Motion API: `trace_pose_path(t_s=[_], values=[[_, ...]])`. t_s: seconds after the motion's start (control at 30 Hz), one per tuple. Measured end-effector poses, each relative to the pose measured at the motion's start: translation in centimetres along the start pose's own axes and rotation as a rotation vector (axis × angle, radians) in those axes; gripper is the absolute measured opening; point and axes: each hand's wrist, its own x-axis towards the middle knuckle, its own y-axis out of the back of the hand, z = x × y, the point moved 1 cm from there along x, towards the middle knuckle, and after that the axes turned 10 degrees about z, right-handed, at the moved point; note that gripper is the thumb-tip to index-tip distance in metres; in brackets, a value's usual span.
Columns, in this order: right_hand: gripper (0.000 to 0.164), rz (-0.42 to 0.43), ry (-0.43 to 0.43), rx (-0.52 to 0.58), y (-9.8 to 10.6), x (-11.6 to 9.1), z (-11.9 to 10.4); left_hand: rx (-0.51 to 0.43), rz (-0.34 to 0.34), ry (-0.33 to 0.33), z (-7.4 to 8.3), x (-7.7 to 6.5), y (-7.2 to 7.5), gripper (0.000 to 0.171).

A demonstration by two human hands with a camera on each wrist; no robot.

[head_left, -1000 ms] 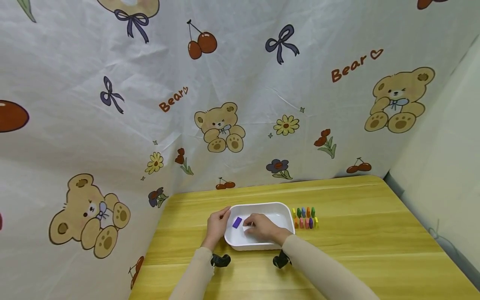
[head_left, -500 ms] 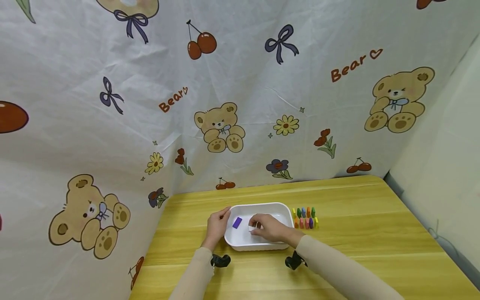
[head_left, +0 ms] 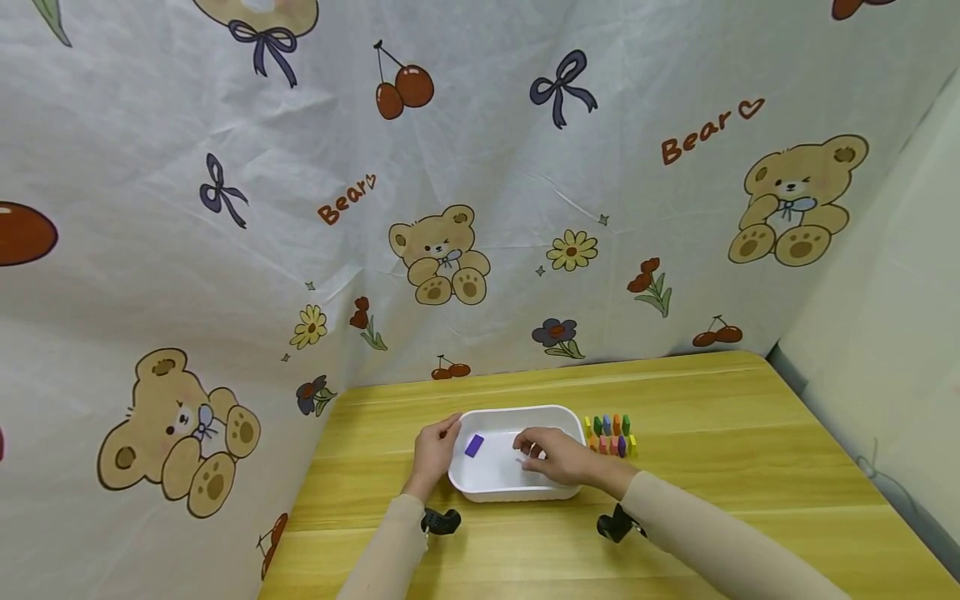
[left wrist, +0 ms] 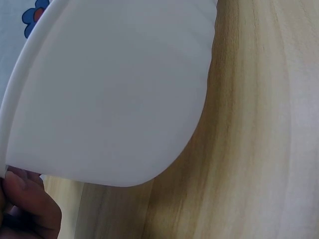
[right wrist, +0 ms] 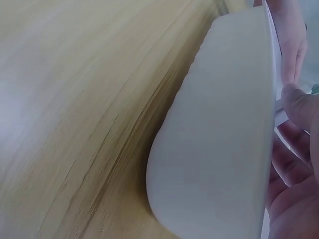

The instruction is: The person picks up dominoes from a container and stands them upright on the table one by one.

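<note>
A white plastic tray (head_left: 487, 493) stands on the table, its long side toward me. My left hand (head_left: 433, 454) grips the tray's left rim; in the left wrist view its thumb (left wrist: 17, 181) lies at the rim. Inside the tray, near that hand, lies a purple domino-like block (head_left: 474, 446). Over the right half of the tray my right hand (head_left: 558, 457) pinches a small white piece (right wrist: 280, 115) between thumb and fingers. The fingers cover most of the piece, so its kind cannot be told.
Several coloured blocks (head_left: 611, 446) stand upright in two rows right beside the tray's right end. The wooden table (head_left: 712, 467) meets a bear-printed cloth (head_left: 517, 333) at the back. A pale wall (head_left: 892, 375) rises on the right.
My right hand has moved to the right inside the tray, and the white piece has come into its pinch. My left hand, the tray and the purple block have kept their places.
</note>
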Motion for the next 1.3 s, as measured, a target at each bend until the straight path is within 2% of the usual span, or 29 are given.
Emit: trace_pose_path(t_s=[0.33, 0.7, 1.0, 1.3], values=[[0.022, 0.022, -0.031, 0.041, 2.2, -1.2, 0.5, 0.008, 0.002, -0.001, 0.1, -0.1, 0.1, 0.033], [0.021, 0.063, -0.120, 0.076, 5.2, -2.7, 1.2, 0.010, -0.003, 0.002, -0.3, 0.0, -0.1, 0.032], [0.021, 0.096, -0.145, 0.056, 6.9, -4.1, 2.2, -0.009, -0.015, 0.031, -0.3, 0.3, 0.0, 0.032], [0.024, 0.175, -0.194, -0.012, 8.4, -4.9, 3.4, -0.015, -0.021, 0.018, -0.2, 0.2, 0.1, 0.033]])
